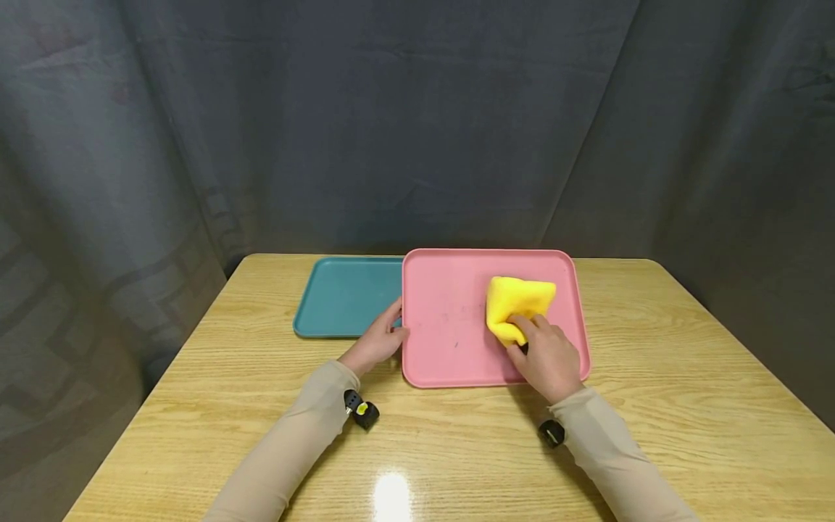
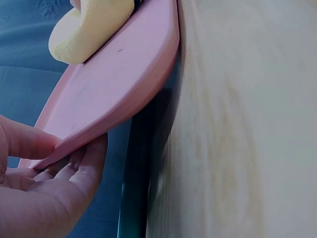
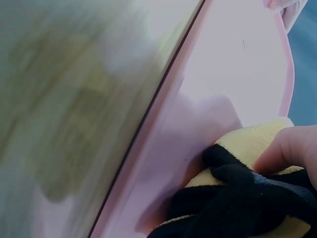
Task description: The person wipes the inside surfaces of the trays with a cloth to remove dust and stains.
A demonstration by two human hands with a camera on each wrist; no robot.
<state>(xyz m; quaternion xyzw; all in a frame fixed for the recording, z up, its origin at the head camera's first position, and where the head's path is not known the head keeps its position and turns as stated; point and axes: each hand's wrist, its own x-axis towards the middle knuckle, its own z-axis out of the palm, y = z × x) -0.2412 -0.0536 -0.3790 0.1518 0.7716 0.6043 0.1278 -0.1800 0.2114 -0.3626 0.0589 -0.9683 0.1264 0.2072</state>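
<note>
A pink tray (image 1: 450, 290) has its left side raised above a teal tray (image 1: 352, 293), as the left wrist view shows. The left hand (image 1: 377, 342) pinches the pink tray's left rim, thumb on top and fingers underneath. On the pink tray's right half lies a folded yellow cloth (image 1: 522, 297), with a black side visible in the right wrist view. The right hand (image 1: 550, 359) grips this cloth, its thumb and fingers bunching the near edge against the tray. A few small dark marks (image 1: 456, 345) show on the pink surface.
Both trays are at the far part of a light wooden table (image 1: 457, 449). A dark grey curtain (image 1: 404, 130) hangs behind the table and along its sides. Each wrist wears a black strap with a small device (image 1: 362, 409).
</note>
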